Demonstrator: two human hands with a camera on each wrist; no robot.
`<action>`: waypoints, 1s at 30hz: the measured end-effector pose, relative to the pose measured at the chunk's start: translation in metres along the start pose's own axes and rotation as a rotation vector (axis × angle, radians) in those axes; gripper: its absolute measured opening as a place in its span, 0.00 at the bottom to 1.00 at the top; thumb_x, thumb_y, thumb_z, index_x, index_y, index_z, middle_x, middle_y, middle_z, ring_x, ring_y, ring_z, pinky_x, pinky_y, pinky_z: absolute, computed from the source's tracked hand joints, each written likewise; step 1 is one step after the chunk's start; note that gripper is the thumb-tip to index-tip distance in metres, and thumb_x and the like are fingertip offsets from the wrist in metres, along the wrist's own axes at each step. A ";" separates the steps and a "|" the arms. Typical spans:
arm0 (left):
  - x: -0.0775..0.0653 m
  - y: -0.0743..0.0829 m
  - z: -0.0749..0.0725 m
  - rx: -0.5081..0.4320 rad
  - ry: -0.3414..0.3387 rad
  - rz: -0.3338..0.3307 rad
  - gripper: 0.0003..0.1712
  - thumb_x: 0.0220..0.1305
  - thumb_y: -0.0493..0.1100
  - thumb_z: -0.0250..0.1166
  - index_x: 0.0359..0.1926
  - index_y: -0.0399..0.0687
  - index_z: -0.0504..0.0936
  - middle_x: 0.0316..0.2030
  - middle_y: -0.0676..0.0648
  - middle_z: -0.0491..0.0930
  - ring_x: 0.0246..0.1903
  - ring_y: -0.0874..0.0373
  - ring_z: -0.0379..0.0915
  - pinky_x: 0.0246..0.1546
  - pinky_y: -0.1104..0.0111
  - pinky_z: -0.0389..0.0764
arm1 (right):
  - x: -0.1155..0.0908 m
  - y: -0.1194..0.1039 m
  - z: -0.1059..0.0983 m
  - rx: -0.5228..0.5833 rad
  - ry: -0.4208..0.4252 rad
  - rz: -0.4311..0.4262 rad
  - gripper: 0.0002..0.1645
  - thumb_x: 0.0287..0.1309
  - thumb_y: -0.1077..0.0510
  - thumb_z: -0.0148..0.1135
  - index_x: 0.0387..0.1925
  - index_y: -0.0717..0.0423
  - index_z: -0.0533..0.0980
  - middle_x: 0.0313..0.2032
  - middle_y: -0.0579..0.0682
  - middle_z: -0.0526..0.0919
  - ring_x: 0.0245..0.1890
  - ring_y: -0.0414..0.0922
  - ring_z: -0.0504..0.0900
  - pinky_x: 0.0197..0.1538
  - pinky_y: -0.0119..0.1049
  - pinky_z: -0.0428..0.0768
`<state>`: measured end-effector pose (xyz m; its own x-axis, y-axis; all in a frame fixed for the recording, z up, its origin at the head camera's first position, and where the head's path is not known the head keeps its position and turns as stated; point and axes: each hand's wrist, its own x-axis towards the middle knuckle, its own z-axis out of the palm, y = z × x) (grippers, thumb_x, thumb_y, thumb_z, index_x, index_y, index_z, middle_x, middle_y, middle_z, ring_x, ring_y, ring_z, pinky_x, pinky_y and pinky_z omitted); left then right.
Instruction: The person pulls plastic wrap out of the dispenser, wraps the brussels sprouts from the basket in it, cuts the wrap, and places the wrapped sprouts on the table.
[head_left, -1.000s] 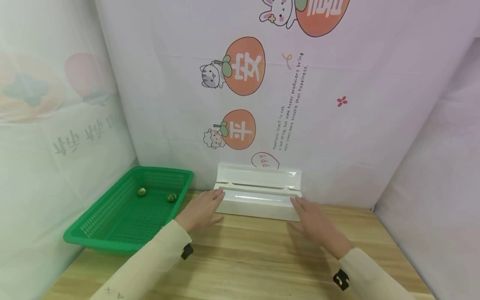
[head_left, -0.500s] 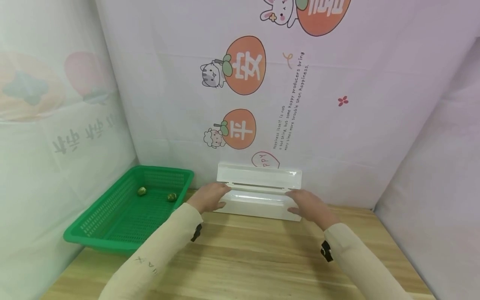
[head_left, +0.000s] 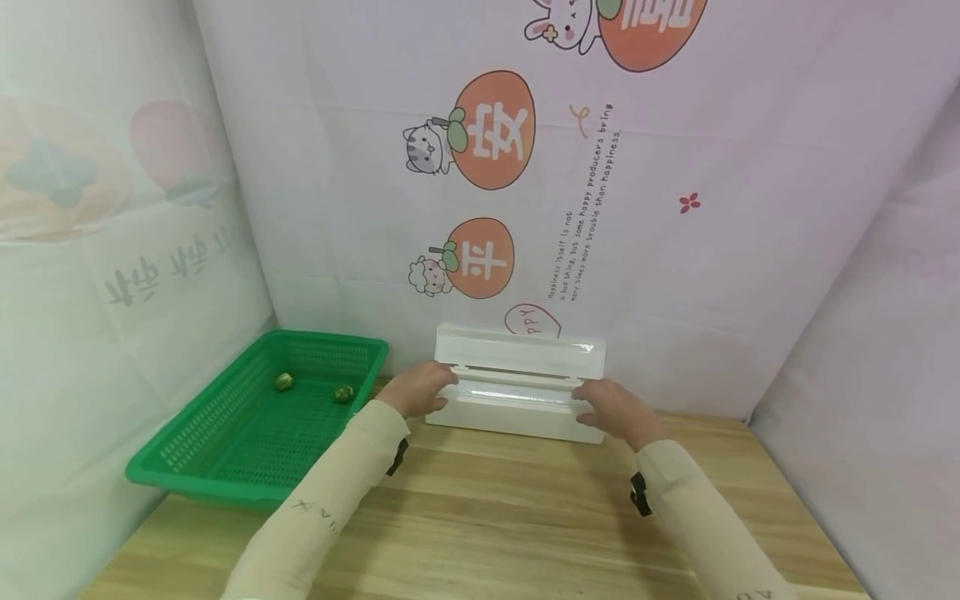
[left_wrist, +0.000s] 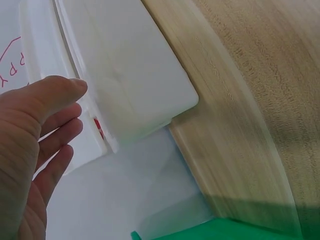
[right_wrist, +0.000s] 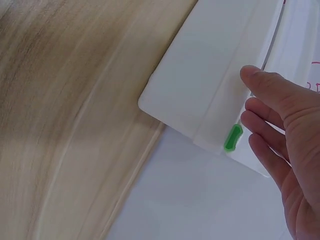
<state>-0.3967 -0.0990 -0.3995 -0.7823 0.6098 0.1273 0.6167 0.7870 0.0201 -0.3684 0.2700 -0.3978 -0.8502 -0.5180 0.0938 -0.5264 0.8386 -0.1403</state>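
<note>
A long white cling film dispenser [head_left: 517, 418] stands against the back wall, its lid [head_left: 517, 354] tipped up and back. Clear film [head_left: 517, 393] shines inside it. My left hand [head_left: 420, 388] is at the dispenser's left end, thumb and fingers loosely bent and apart. In the left wrist view, the left thumb [left_wrist: 65, 90] overlaps the seam between body and lid, beside a small red piece [left_wrist: 99, 127]. At the right end, my right hand [head_left: 617, 408] takes a similar pose. A green slider [right_wrist: 233, 137] shows near the right fingers [right_wrist: 262, 120]. Neither hand grips anything.
A green plastic basket [head_left: 217, 487] stands on the left, with two small greenish-gold items [head_left: 343, 394] in it. Printed white cloth walls [head_left: 637, 275] enclose the wooden table [head_left: 510, 517] at the back and both sides.
Both hands have moved forward and slightly inward from the dispenser's front corners toward its hinge line, their fingers now more bent. Over the last half second they shift only slightly. Dispenser and basket stay put.
</note>
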 end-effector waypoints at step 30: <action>0.008 -0.022 0.030 -0.481 0.152 -0.054 0.05 0.70 0.33 0.69 0.37 0.42 0.91 0.36 0.46 0.89 0.37 0.58 0.81 0.43 0.64 0.86 | 0.003 0.016 0.013 0.325 0.122 0.107 0.05 0.62 0.64 0.72 0.39 0.60 0.89 0.40 0.57 0.91 0.42 0.52 0.88 0.52 0.49 0.89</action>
<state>-0.4189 -0.1082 -0.4288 -0.8149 0.5203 0.2556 0.5740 0.6629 0.4807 -0.3792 0.2796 -0.4125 -0.9040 -0.3896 0.1759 -0.4254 0.7797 -0.4595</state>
